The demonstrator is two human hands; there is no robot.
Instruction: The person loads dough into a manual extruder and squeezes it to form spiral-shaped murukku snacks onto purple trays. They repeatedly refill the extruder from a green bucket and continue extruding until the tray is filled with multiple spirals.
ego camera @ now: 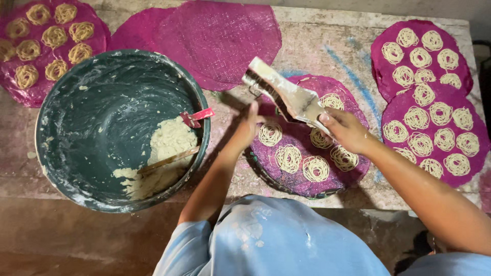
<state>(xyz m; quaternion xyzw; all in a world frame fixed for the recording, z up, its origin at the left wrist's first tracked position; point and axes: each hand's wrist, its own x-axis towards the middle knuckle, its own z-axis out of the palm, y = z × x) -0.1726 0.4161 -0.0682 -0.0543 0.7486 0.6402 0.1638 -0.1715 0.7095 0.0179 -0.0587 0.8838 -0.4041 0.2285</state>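
My right hand (346,130) grips a dough-smeared wooden noodle press (286,96), holding it tilted above a round magenta woven mat (296,183). My left hand (249,128) reaches under the press's near end and touches it. Several pale noodle coils (288,157) lie on that mat below the press. To the left stands a large dark green basin (76,128) with a lump of pale dough (171,140) and a red-handled scraper (197,117) in it.
More magenta mats lie on the worn table: one with coils at the far left (48,46), an empty one at the back centre (220,36), two filled ones at the right (434,117). My light blue clothing (271,240) fills the bottom.
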